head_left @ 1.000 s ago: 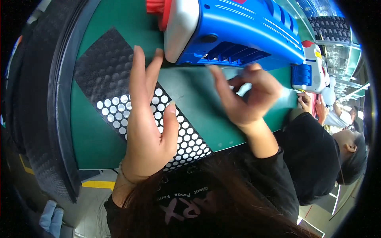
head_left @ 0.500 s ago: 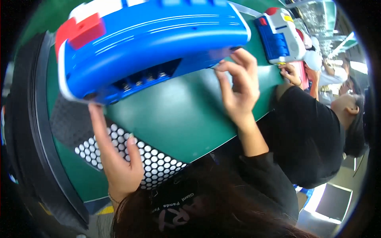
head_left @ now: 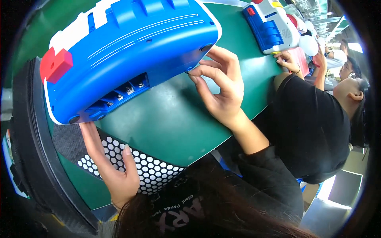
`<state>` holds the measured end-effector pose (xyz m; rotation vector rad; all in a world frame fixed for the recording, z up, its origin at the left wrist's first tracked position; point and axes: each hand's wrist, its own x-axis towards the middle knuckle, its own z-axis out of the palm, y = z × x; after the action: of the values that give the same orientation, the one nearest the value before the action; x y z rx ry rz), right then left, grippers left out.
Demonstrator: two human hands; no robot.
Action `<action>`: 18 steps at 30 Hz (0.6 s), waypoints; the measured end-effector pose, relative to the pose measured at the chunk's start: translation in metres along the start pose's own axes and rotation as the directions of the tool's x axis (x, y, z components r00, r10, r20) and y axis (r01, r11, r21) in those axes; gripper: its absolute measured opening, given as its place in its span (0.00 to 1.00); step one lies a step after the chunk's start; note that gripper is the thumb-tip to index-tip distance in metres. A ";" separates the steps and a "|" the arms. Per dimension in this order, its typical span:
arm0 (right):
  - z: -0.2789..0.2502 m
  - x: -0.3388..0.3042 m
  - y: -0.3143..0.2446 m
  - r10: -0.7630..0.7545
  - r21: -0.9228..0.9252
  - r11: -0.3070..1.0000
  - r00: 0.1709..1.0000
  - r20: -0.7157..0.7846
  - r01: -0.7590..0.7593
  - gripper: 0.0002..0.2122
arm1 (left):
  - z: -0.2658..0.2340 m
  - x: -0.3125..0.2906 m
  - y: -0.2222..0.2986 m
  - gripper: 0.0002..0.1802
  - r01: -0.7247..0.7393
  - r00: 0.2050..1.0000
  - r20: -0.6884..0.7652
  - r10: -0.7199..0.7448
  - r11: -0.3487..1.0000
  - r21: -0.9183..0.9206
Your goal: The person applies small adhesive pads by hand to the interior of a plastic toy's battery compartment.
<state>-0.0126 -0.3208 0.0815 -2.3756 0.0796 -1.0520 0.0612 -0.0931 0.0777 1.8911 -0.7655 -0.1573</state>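
Note:
A large blue-and-white plastic toy casing [head_left: 154, 43] is tilted up at the upper left, its battery compartment [head_left: 125, 91] uncovered and metal contacts showing inside. A red block [head_left: 56, 64] juts from its left end. My left hand [head_left: 115, 166] touches the casing's lower left corner with stretched fingers; their tips pass behind it and the thumb stands apart. At the lower right edge, thumb and forefinger of my right hand [head_left: 222, 81] pinch a small blue part of the casing. Its other fingers reach behind that end, partly hidden.
Beneath lies a green work surface [head_left: 158, 127] with a black mat with white dots [head_left: 151, 170]. A black ridged edge [head_left: 35, 150] bounds the left side. At right, a co-worker in black [head_left: 309, 123] sits with a hand by a similar toy [head_left: 274, 27].
The casing has shifted left and slightly down, and more of its top shows. My right hand has moved left along with it; my left hand is slightly lower.

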 end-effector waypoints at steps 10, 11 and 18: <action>0.005 -0.002 0.003 0.267 0.249 0.942 0.953 -0.142 -0.226 0.16 | -0.004 0.005 0.002 0.43 -0.002 1.000 0.009 0.002 1.000 0.003; 0.006 0.001 0.004 0.380 0.392 0.871 0.912 -0.156 -0.296 0.17 | -0.004 0.004 0.001 0.42 0.002 1.000 0.011 -0.002 1.000 0.010; -0.028 0.029 0.033 0.617 0.499 0.724 0.771 -0.160 -0.476 0.16 | 0.002 0.003 0.005 0.45 0.021 0.999 0.036 -0.020 1.000 -0.021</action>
<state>-0.0073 -0.3688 0.0998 -1.5975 0.5834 -1.0019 0.0605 -0.0977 0.0818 1.8804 -0.7661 -0.2119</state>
